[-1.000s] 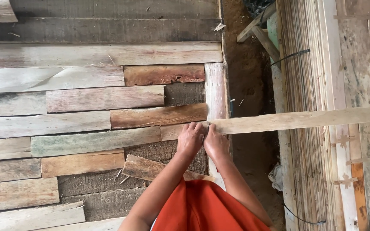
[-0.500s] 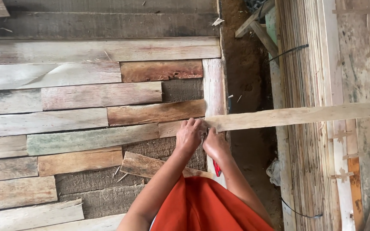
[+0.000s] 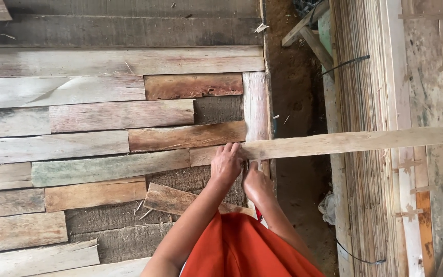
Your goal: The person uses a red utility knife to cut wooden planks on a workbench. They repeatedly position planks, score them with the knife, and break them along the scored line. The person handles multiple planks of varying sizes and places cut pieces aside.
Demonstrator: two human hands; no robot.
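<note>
Two bare hands are meeting at the near end of a long pale plank [image 3: 349, 142], and I am taking that plank as my landmark. Nearest the camera an orange garment [image 3: 242, 249] is filling the bottom edge and covering both upper arms. Just beyond it my left hand [image 3: 226, 164] is resting palm down where the plank's end is lying on the patchwork of old boards [image 3: 103, 123], fingers spread flat over the wood rather than curled around it. My right hand [image 3: 256, 183] is sitting just below that same end, touching the left hand; I am seeing only its back, so I cannot tell whether its fingers are pinching anything or simply pressing.

The plank itself is looking narrow, straight and light tan with a rough sawn face, and it is running from the hands out across a strip of bare brown dirt [image 3: 293, 102] to rest on the stacked thin slats [image 3: 365, 128] beyond. Its far end is blending into the whitish upright post [image 3: 401, 154], so I am unable to say where it stops. A small red object [image 3: 258, 214] is peeking out below the plank's near end, mostly hidden by the right forearm and too small to name.
</note>
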